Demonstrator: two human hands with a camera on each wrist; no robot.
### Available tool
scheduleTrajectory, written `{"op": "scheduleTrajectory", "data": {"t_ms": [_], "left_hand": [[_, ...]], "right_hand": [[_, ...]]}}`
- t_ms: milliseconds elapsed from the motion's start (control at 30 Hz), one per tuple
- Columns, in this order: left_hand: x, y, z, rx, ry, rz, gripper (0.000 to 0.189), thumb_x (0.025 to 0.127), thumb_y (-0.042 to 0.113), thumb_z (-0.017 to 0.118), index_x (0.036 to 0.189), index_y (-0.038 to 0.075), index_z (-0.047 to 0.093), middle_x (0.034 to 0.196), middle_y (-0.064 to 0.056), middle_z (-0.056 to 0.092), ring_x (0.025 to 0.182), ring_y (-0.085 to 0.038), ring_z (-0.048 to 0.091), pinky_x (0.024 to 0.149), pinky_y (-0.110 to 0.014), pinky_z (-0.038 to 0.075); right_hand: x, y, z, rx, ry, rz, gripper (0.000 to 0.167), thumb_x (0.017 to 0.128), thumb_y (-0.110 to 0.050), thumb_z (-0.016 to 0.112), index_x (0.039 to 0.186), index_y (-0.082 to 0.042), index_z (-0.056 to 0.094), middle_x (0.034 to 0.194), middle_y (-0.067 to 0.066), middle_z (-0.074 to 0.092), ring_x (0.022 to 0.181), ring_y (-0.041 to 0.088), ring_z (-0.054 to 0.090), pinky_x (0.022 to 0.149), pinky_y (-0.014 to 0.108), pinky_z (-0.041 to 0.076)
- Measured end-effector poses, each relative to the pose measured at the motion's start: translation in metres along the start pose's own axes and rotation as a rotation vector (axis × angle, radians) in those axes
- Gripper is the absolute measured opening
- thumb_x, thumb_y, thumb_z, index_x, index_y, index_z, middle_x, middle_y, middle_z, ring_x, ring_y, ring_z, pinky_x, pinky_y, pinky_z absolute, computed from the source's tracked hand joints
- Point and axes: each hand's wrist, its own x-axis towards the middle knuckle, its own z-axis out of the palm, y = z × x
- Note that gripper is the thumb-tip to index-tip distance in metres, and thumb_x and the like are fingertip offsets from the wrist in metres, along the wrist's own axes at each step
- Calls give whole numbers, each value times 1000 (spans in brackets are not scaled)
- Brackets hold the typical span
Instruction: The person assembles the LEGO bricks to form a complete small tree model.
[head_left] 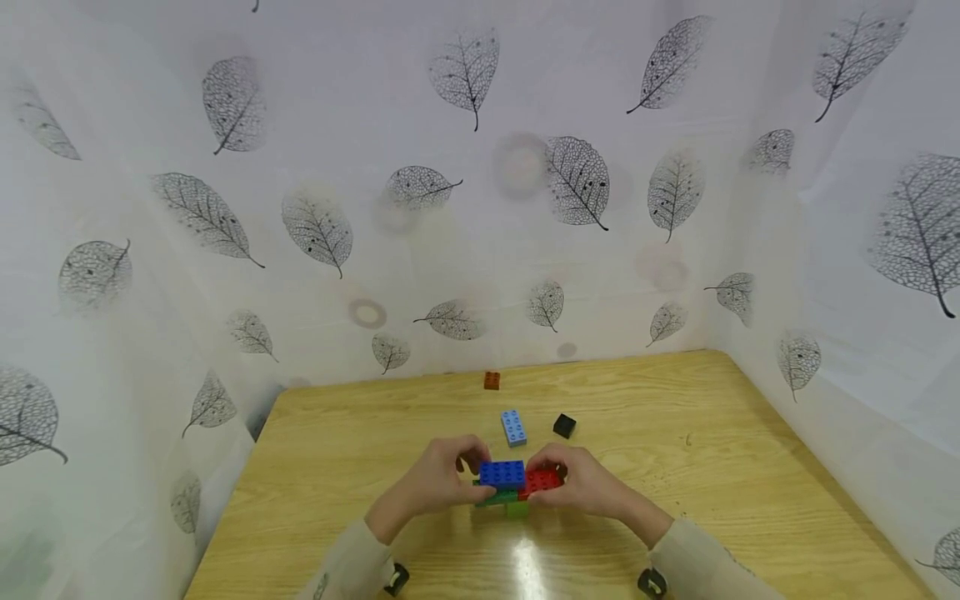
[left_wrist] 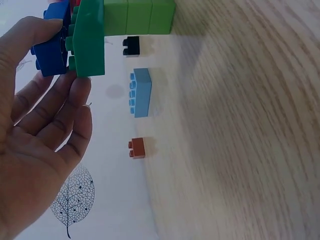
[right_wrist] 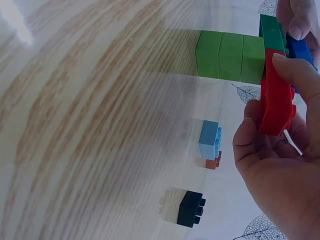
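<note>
A blue brick (head_left: 502, 474) is pinched between thumb and fingers of my left hand (head_left: 438, 477). It lies over a dark green brick (left_wrist: 90, 42), whose studs show at the seam between the two. My right hand (head_left: 588, 482) grips a red brick (right_wrist: 276, 100), thumb on one side and fingers on the other. Red and dark green bricks sit end to end on top of a column of three light green bricks (right_wrist: 231, 56), which stands upright on the table. In the right wrist view, the blue brick is partly hidden behind the red one and the right thumb.
Beyond the hands on the wooden table (head_left: 660, 417) lie a light blue brick (head_left: 513, 427), a black brick (head_left: 565, 426) and a small reddish-brown brick (head_left: 491, 380) near the back edge. A white curtain (head_left: 480, 250) printed with leaves surrounds the table's back and sides.
</note>
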Motion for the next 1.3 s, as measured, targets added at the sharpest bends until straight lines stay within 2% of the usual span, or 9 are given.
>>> {"op": "scheduleTrajectory", "data": {"t_ms": [233,367,600,733,867,1000,1167,1300], "left_hand": [[-3,-1,6,8,-2,14,30,84,26,88,105,18,69,96,6,71,87,-10,65,75,-27,54],[-4,-2,9,-3,-5,-3,31,83,26,89,106,19,68,97,7,70,88,-4,62,76,-29,55],[-5,-2,12,-39,-5,-38,33,84,27,89,107,19,67,101,7,70,90,-3,64,83,-37,60],[-5,-2,13,-60,-13,-28,32,86,26,87,110,18,68,105,4,73,92,-2,66,85,-38,61],[-6,-2,14,-83,-26,-17,31,88,24,85,114,18,70,108,1,75,93,-5,69,84,-32,61],[-6,-3,15,-104,-37,-32,30,89,23,84,115,18,70,109,0,75,96,-6,69,81,-25,60],[-5,-5,16,-115,-48,-68,26,89,25,84,110,22,69,106,4,74,93,-7,68,77,-23,58],[-4,-6,16,-116,-56,-82,24,88,26,85,105,22,69,104,6,73,90,-5,67,75,-23,57]], "right_hand": [[-1,0,0,11,3,1,35,90,-29,85,119,-18,72,114,1,70,93,7,58,77,23,51],[-1,-1,0,17,8,2,35,89,-29,86,119,-18,71,114,1,70,94,7,58,77,23,51],[-1,-1,0,22,5,13,34,90,-28,85,120,-19,71,115,1,69,95,7,58,77,23,50],[0,0,0,25,2,13,35,90,-27,85,120,-18,71,116,1,69,95,7,58,77,23,51],[-1,-1,0,26,-2,16,35,91,-27,85,121,-18,71,117,2,69,96,8,58,78,23,51],[-1,-1,-1,18,-3,16,35,91,-28,85,121,-18,71,116,1,69,96,8,58,79,23,51],[0,-1,1,-5,-4,5,35,90,-28,84,120,-17,70,115,1,69,97,7,60,80,23,53],[0,-4,2,-27,-2,-8,42,91,-31,83,127,-14,70,119,1,70,100,6,62,81,23,54]]}}
